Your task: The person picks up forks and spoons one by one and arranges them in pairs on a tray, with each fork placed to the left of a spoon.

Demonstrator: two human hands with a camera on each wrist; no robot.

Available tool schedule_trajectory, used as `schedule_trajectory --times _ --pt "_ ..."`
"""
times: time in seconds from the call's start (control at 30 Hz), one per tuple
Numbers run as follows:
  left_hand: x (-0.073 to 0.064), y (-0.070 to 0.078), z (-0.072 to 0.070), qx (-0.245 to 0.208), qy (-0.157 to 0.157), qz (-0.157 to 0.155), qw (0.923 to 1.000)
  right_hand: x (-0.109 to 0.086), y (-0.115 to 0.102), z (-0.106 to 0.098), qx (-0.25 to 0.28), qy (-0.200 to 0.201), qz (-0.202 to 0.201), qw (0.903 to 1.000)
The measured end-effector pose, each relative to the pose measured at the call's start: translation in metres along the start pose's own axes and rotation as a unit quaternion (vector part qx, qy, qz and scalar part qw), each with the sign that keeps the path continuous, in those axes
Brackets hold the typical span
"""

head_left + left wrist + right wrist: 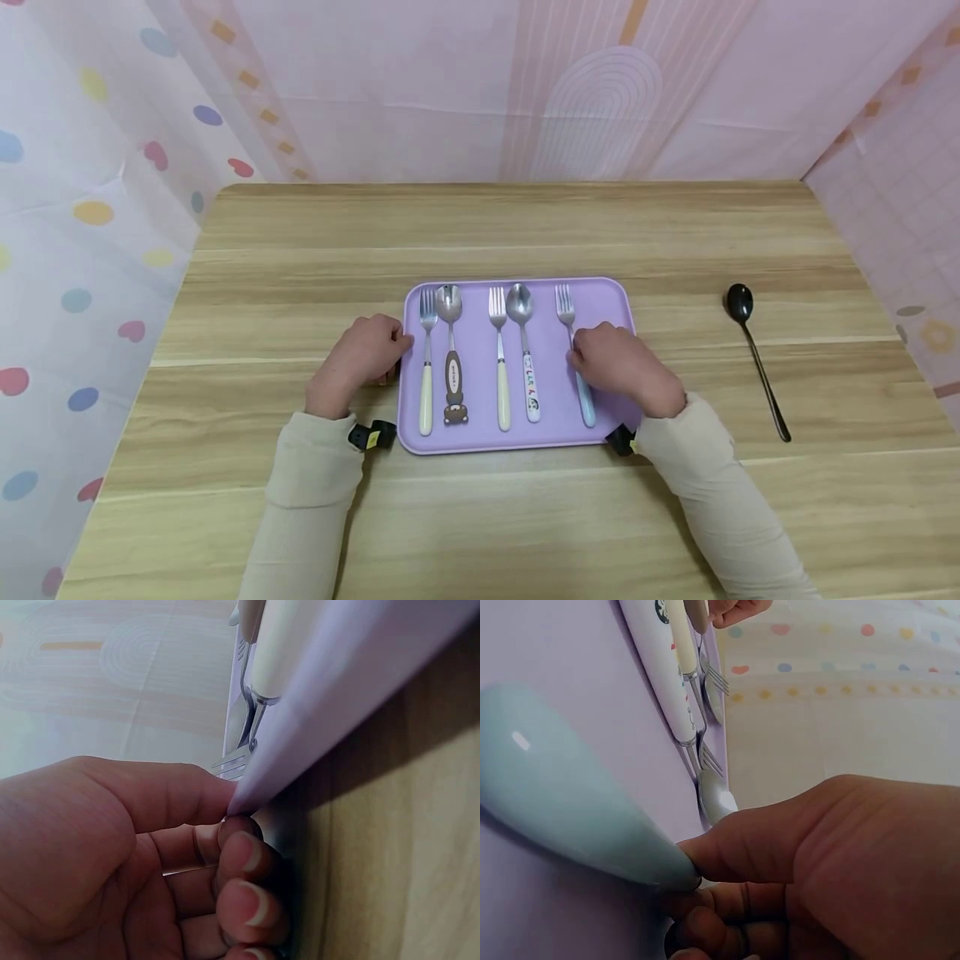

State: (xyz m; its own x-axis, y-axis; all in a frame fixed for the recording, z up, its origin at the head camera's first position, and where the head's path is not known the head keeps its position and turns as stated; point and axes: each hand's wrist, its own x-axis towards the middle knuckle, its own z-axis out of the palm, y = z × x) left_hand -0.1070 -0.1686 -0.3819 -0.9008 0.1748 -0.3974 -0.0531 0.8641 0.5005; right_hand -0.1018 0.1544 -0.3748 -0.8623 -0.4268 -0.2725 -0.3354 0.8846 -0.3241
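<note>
My left hand (pixel 362 357) pinches the left rim of a purple tray (pixel 474 358), thumb above and curled fingers beneath, as the left wrist view shows. Between the thumb and fingers of my right hand (pixel 624 365) is a fork with a light blue handle (pixel 577 787), over the tray's right part. Its tines (pixel 565 302) point toward the back. Left of it lie a spoon with a printed white handle (pixel 532 387) and a cream-handled fork (pixel 503 392). Farther left are a spoon with a brown bear handle (pixel 453 383) and another cream-handled fork (pixel 426 400).
A black spoon (pixel 759 362) lies on the wooden table (pixel 480 525), to the right of the tray. Patterned cloth (pixel 420 92) hangs behind the table and at both sides.
</note>
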Motion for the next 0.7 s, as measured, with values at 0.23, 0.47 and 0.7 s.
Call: schedule_trajectory --times 0.23,0.47,0.7 --pt "0.0008 -0.0007 0.0010 0.000 0.005 0.007 1.0000 0.0008 0.0005 0.0032 0.001 0.000 0.003 1.0000" --pt "0.0006 0.0000 0.0006 -0.002 0.003 0.005 1.0000 0.0013 0.0004 0.0027 0.003 -0.009 0.013 0.9999" --pt "0.0014 -0.0002 0.0002 0.002 0.004 0.008 1.0000 0.0020 -0.0001 0.0010 0.011 -0.018 0.023 0.9995"
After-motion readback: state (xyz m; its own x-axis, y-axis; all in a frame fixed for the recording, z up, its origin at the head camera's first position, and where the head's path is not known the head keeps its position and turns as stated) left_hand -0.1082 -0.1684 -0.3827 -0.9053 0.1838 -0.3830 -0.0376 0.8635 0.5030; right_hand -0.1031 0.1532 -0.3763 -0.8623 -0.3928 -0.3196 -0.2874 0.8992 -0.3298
